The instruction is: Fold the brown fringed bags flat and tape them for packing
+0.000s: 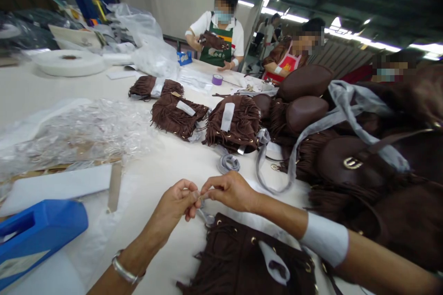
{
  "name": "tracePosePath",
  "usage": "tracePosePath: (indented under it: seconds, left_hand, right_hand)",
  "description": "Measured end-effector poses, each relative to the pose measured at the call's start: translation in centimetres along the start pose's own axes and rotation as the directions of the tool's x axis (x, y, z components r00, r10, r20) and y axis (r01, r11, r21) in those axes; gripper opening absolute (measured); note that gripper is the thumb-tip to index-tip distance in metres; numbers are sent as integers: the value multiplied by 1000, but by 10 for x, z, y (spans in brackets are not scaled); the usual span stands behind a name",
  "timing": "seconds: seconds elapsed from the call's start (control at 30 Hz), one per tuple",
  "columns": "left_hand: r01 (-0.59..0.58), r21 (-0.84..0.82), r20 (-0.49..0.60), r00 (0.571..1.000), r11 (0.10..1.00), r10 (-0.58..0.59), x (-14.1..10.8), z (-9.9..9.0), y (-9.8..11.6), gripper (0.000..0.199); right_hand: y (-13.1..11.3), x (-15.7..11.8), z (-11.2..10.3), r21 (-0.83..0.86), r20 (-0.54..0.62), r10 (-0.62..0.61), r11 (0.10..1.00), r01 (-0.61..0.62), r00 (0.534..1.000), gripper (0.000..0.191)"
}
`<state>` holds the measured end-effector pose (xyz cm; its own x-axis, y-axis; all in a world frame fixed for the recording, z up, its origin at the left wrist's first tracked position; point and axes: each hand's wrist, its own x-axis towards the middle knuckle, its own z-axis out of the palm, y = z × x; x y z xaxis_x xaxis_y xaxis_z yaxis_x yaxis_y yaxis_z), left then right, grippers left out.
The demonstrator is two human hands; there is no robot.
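My left hand (179, 200) and my right hand (231, 191) meet above the white table, thumbs and fingertips pinched together. What lies between the fingertips is too small to make out. Just under them, a strip of pale translucent wrapping (206, 217) runs toward a dark brown fringed bag (238, 258) with gold eyelets. That bag lies nearest to me, below my right forearm, and a looped pale wrap (275, 265) sits on it. Beyond my hands is a coil of wrapped strap (229, 163).
Fringed bags (232, 120) with white wraps lie ahead; more brown bags (341, 161) are heaped right. A blue tape dispenser (44, 235), clear plastic bags (93, 133) and a white roll (69, 62) are left. Across the table a person (221, 32) holds a brown bag.
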<state>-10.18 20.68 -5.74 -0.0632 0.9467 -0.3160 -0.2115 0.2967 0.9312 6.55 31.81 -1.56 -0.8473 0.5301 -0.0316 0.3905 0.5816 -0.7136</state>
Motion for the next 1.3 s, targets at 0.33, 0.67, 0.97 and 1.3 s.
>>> tracePosePath:
  seconds: [0.33,0.67,0.97,1.3]
  left_hand:
    - [-390,919,360,887,53,289,-12,16,-43,38]
    - [-434,833,513,839,-344,182,-8,11,-38,34]
    - [-307,887,384,905,-345,183,-15,13,-43,57]
    - [-421,894,447,854,-150,266,-7,10,-50,18]
  right_hand:
    - [19,-13,12,539,247,412,694,-478,877,8]
    - [34,-45,33,383,305,270,843,-377,913,14]
    - [39,-47,35,427,298,265,822,-377,917,18]
    - [40,-48,34,427,327,264,816,-390,908,13]
